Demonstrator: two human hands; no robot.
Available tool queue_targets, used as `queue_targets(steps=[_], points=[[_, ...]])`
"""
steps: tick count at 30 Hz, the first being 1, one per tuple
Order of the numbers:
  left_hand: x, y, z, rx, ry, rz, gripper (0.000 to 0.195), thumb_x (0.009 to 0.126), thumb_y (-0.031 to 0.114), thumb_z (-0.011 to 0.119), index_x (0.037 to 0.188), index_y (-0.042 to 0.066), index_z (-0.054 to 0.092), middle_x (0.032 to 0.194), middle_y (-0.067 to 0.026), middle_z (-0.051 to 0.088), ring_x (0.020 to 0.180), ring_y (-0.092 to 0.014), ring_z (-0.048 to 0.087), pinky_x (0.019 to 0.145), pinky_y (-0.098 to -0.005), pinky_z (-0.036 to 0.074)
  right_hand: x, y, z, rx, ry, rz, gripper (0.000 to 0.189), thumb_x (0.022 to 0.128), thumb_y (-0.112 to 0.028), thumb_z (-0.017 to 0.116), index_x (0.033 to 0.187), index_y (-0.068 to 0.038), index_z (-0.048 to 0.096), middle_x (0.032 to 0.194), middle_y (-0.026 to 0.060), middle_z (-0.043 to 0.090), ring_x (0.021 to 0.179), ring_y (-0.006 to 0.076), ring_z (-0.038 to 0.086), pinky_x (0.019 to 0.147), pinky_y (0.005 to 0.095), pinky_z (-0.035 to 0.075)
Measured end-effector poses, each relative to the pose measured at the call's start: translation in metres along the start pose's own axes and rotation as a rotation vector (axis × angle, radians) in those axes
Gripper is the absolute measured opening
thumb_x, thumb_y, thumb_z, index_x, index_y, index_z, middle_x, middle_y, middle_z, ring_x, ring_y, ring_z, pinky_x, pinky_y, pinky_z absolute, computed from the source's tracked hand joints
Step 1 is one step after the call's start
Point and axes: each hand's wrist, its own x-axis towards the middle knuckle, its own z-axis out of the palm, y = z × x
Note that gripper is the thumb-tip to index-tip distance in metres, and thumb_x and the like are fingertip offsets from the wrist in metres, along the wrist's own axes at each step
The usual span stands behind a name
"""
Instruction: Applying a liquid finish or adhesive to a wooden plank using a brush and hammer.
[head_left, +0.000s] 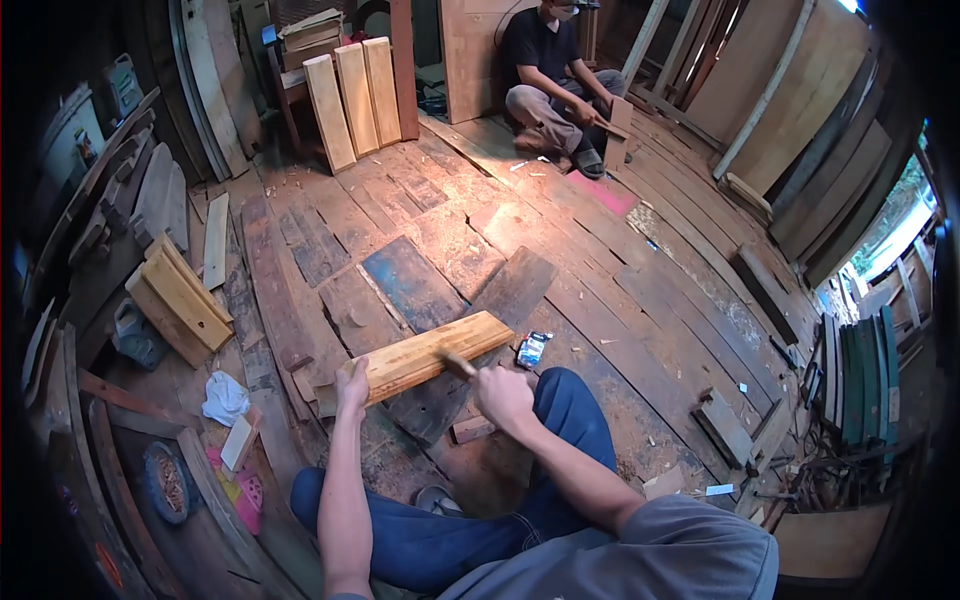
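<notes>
Across my lap lies a thick, pale wooden board (427, 356) with a glossy honey-coloured face. My left hand (352, 384) grips its left end, thumb on the top face. My right hand (504, 397) is closed around the handle of a small tool, apparently a brush (455, 364), whose working end meets the board's front part right of the middle. The tool's exact kind is hard to make out. Under the board, a dark plank (517, 281) rests on the floor. A small printed packet (533, 349) lies just past the board's right end.
Ahead, a seated person (559, 82) holds a tool against a wood piece. Three pale boards (356, 97) lean upright at the back left. More finished boards (184, 300), a plastic jug (137, 334) and a white bag (225, 396) are at left. Short timber offcuts (724, 427) lie at right.
</notes>
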Motion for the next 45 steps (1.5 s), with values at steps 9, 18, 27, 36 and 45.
queue_targets(steps=[9,18,27,36,45], points=[[0.0,0.006,-0.008,0.041,-0.101,0.289,0.065,0.085,0.04,0.064,0.123,-0.008,0.044,0.109,-0.0216,0.061,0.104,-0.03,0.059,0.089,-0.0371,0.045,0.014,0.026,-0.01,0.21,-0.314,0.006,0.037,0.084,-0.045,0.06,0.092,-0.011,0.071,0.086,0.0174,0.068,0.084,0.034,0.066,0.076,0.0465,0.052],[-0.021,0.026,-0.006,0.091,0.041,0.485,0.058,0.082,0.046,0.066,0.106,-0.003,0.047,0.097,-0.0273,0.063,0.096,-0.04,0.062,0.082,-0.044,0.047,0.045,0.079,-0.014,-0.097,-0.216,0.234,0.04,0.083,-0.044,0.06,0.092,-0.006,0.07,0.095,0.019,0.068,0.089,0.0322,0.067,0.077,0.0447,0.052],[-0.019,0.037,0.005,-0.221,0.121,0.536,0.054,0.094,0.043,0.044,0.115,-0.006,0.053,0.117,-0.0236,0.059,0.114,-0.036,0.053,0.095,-0.0378,0.039,0.054,0.028,-0.053,0.058,-0.09,0.042,0.029,0.081,-0.031,0.062,0.103,-0.014,0.07,0.094,0.0177,0.067,0.084,0.0347,0.065,0.074,0.0425,0.052],[-0.022,0.045,0.01,-0.256,-0.043,0.565,0.031,0.096,0.03,0.043,0.09,0.001,0.052,0.082,-0.0141,0.059,0.079,-0.023,0.055,0.073,-0.0347,0.041,0.023,-0.022,-0.043,0.091,0.045,-0.486,0.037,0.086,-0.015,0.048,0.122,-0.017,0.059,0.075,0.0164,0.063,0.068,0.0347,0.063,0.061,0.0468,0.05],[-0.019,0.05,0.006,-0.133,-0.078,0.622,0.03,0.099,0.028,0.042,0.093,0.001,0.055,0.083,-0.0041,0.054,0.082,-0.01,0.049,0.076,-0.0258,0.039,0.009,0.011,-0.089,0.082,-0.391,-0.507,0.026,0.079,-0.016,0.062,0.104,-0.018,0.069,0.08,0.0118,0.068,0.071,0.0298,0.066,0.066,0.041,0.053]])
